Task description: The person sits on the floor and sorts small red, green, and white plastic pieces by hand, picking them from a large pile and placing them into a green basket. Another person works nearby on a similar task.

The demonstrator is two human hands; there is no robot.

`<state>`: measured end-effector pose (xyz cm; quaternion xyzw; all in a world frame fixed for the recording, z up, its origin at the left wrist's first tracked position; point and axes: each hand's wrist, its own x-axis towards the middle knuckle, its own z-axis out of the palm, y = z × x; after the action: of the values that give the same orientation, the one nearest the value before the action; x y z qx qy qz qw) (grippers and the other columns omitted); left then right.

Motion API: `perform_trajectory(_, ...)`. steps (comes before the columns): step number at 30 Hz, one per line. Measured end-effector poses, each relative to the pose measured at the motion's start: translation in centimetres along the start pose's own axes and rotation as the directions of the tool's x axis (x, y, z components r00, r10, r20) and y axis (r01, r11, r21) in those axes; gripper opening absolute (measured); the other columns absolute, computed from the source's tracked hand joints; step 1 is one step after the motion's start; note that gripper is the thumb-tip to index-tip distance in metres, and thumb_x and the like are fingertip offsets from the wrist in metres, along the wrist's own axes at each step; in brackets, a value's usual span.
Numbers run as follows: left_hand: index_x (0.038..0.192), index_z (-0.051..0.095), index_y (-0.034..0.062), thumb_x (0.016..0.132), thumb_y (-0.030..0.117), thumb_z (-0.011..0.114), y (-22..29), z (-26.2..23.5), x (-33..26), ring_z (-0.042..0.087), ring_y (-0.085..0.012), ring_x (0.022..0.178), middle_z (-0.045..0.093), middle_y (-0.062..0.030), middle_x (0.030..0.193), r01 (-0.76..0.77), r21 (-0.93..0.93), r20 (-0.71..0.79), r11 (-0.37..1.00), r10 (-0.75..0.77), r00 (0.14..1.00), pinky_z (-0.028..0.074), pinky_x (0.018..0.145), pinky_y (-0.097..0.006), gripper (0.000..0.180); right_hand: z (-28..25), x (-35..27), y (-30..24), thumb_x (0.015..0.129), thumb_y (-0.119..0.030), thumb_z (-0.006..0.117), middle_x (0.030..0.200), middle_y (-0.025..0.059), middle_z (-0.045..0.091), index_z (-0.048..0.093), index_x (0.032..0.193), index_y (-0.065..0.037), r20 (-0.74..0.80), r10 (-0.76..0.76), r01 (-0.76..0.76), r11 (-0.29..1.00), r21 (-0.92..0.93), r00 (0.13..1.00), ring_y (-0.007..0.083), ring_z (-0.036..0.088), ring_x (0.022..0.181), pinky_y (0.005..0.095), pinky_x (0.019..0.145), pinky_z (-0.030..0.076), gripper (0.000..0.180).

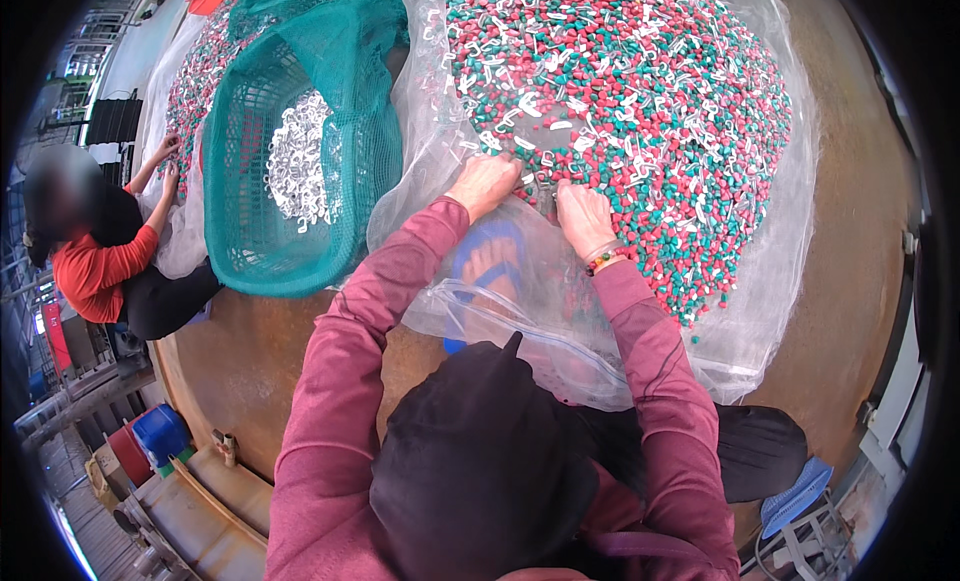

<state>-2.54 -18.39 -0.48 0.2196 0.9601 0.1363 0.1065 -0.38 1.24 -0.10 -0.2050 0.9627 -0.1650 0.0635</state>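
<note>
Near the left edge of the frame, a red strip [57, 336] is bearing pale marks too small to read. A rust-brown surface [860, 161] is stretching beneath the work, showing at right and at lower left, where a blue bucket [160, 436] is standing beside a dark-red drum [128, 449]. Across the upper middle and right, a mixed pile [690, 151] of small red, green and white pieces is lying on a translucent sheet [735, 366]. At the pile's near edge, in the centre, the left hand [484, 184] and right hand [585, 218] are resting just apart with fingers curled (the right wrist is wearing beads [605, 261]); their fingertips are hiding any grip, so I cannot tell whether either is pinching a piece. At upper left, a green basket [240, 131] draped with netting [370, 131] is holding white hook-shaped pieces [300, 156]. Beyond it, a co-worker [105, 271] in orange is reaching toward more pieces. A sandalled foot [490, 264] is showing hazily through the sheet, while a black hood [480, 451] is blocking the lower centre.
</note>
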Motion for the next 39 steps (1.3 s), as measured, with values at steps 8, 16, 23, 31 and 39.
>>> perform_trajectory(8, 0.076, 0.062, 0.0027, 0.078, 0.028, 0.063, 0.1, -0.5, 1.2, 0.063, -0.0332, 0.075, 0.063, -0.0155, 0.073, 0.208, -0.144, 0.021, 0.968, -0.207, 0.978, 0.049, 0.067, -0.042, 0.025, 0.7, -0.5, 0.0, 0.079, -0.006, 0.05, 0.07, 0.0186, 0.062, 0.055, 0.078, 0.0, -0.007, 0.059, -0.059, 0.998, -0.001, 0.998, 0.033, 0.065, 0.067, 0.0426, 0.057, 0.051, 0.008)
perform_trajectory(16, 0.077, 0.062, 0.0002, 0.076, 0.015, 0.06, 1.1, -2.3, 3.0, 0.057, -0.0148, 0.055, 0.059, -0.0078, 0.065, 0.276, -0.649, 0.086, 0.709, -0.292, 0.952, 0.046, 0.047, -0.028, 0.015, -0.5, 0.6, 2.3, 0.075, -0.011, 0.062, 0.063, 0.0106, 0.061, 0.061, 0.08, -0.002, 0.181, 0.351, -0.38, 0.66, 0.648, 0.919, 0.0208, 0.06, 0.054, 0.0329, 0.046, 0.044, 0.011)
perform_trajectory(23, 0.086, 0.048, 0.0023, 0.083, 0.015, 0.051, -2.0, -5.4, 2.2, 0.042, -0.0078, 0.056, 0.045, -0.0039, 0.073, 0.13, -0.795, 0.146, -0.593, 0.022, 0.989, 0.029, 0.035, -0.016, 0.014, -4.6, -4.6, 7.0, 0.084, -0.014, 0.05, 0.061, 0.0023, 0.033, 0.04, 0.074, -0.005, 0.097, -0.018, -0.073, -0.804, 0.591, 0.995, 0.0094, 0.031, 0.05, 0.0204, 0.039, 0.024, 0.017)
perform_trajectory(31, 0.074, 0.062, 0.0023, 0.076, 0.013, 0.064, -1.6, -2.9, 5.0, 0.065, -0.0246, 0.072, 0.064, -0.01, 0.077, -0.015, 0.038, 0.015, 0.999, 0.014, 1.0, 0.052, 0.062, -0.037, 0.011, -7.6, -1.1, 7.2, 0.096, -0.034, 0.045, 0.055, -0.0022, 0.033, 0.037, 0.068, -0.011, 0.275, 0.189, -0.166, -0.45, 0.877, 0.943, 0.0046, 0.028, 0.043, 0.0174, 0.036, 0.019, 0.036)
perform_trajectory(39, 0.077, 0.061, 0.0023, 0.07, 0.007, 0.063, 0.3, -1.1, 5.1, 0.064, -0.0288, 0.07, 0.061, -0.0123, 0.068, 0.002, 0.094, -0.058, 0.996, 0.003, 0.998, 0.051, 0.058, -0.038, 0.009, -5.7, 6.9, 7.2, 0.086, -0.027, 0.061, 0.064, -0.0017, 0.051, 0.059, 0.091, -0.007, 0.179, 0.372, -0.31, 0.331, 0.891, 0.911, 0.0051, 0.043, 0.051, 0.0219, 0.043, 0.034, 0.02)
